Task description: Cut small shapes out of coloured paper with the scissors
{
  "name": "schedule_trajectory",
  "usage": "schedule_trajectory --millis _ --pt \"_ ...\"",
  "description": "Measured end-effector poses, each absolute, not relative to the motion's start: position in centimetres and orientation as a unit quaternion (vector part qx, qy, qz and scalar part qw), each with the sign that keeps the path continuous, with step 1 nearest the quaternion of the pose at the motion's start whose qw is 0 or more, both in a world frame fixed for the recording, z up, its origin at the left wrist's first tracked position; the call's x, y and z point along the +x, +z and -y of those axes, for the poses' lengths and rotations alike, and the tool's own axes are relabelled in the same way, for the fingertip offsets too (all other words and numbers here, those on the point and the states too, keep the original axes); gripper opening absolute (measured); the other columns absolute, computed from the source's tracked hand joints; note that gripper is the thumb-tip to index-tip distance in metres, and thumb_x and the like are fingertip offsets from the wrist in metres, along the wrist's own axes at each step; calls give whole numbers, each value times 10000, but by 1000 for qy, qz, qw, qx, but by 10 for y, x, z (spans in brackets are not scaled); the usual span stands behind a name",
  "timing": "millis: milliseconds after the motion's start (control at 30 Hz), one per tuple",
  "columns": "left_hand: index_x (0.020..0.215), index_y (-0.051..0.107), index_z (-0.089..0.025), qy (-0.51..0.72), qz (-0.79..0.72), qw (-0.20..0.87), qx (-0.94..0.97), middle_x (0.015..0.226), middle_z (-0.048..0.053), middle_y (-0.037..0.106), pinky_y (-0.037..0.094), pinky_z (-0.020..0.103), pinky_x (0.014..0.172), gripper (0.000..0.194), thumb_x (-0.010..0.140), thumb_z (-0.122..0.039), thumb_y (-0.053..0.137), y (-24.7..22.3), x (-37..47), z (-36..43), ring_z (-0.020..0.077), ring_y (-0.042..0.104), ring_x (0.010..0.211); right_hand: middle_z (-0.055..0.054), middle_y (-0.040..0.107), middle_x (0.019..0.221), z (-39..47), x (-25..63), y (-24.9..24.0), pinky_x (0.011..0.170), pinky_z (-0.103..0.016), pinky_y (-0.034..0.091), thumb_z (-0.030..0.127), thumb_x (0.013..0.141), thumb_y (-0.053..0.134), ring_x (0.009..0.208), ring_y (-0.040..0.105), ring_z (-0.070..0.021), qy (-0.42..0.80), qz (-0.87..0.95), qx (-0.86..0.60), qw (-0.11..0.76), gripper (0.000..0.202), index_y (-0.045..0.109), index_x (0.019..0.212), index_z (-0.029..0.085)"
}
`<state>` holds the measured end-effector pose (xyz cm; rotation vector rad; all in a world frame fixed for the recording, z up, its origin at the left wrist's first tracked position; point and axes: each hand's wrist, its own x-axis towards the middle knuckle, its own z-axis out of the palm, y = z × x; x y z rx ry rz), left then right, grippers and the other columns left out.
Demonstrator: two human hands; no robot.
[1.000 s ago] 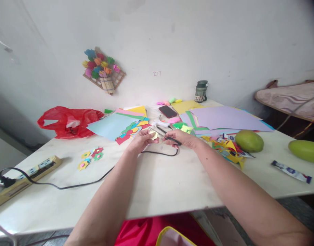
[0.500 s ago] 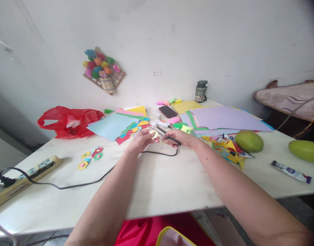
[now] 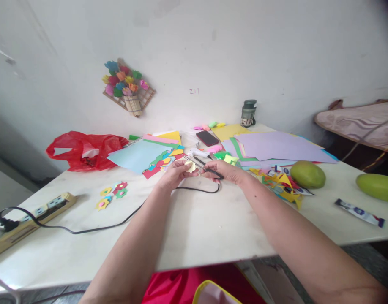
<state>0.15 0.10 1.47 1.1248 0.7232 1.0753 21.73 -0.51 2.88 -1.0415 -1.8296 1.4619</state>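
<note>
Near the left edge of the white, smooth-topped desk (image 3: 194, 228), I see a beige plastic power strip (image 3: 45, 217); its black cord (image 3: 74, 232) trails across and loops just in front of the hands. A thin, crinkled red plastic bag (image 3: 110, 145) slumps toward the back left corner, with small, flat, pointed paper flowers (image 3: 120, 187) before it. Mid-desk, my left hand (image 3: 175, 173) pinches a small pale-yellow paper piece (image 3: 190, 166), its outline partly hidden by fingers. My right hand (image 3: 227, 169) grips black-handled metal scissors (image 3: 215, 173), blades toward the paper; I can't tell if they touch. Rightward lie jagged yellow paper scraps (image 3: 287, 183) and a smooth, oval green fruit (image 3: 308, 174).
</note>
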Motion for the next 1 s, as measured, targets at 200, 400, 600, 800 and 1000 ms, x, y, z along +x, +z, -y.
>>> schedule_trajectory --millis 200,400,600,800,1000 --pt "714 651 -131 489 -318 681 443 673 103 715 593 490 851 155 719 -285 659 14 -5 -10 286 744 770 36 531 566 4 219 28 400 -178 366 369 708 803 475 465 -62 557 683 -373 290 302 636 812 140" --pt "759 687 -96 479 -332 667 463 738 147 736 584 495 873 207 669 -281 669 15 -5 -8 313 741 838 41 527 563 5 220 29 405 -169 377 371 714 800 478 474 -58 556 685 -372 287 301 645 817 134" --pt "687 617 -133 494 -330 639 489 716 62 717 607 367 757 279 593 -266 843 17 -1 -1 220 726 730 48 525 558 6 219 30 399 -167 369 349 736 782 463 461 -56 560 680 -380 283 296 659 889 128" --pt "669 605 -131 478 -317 626 528 695 51 716 582 282 674 383 581 -359 901 18 0 0 178 712 623 52 520 539 7 218 31 399 -172 365 327 718 787 463 474 -64 565 674 -380 287 290 661 889 130" --pt "687 605 -136 470 -312 636 527 658 44 707 581 265 672 373 603 -350 899 16 0 -1 171 715 619 53 522 529 7 217 31 400 -171 370 335 741 762 431 438 -52 561 680 -382 279 258 650 865 138"
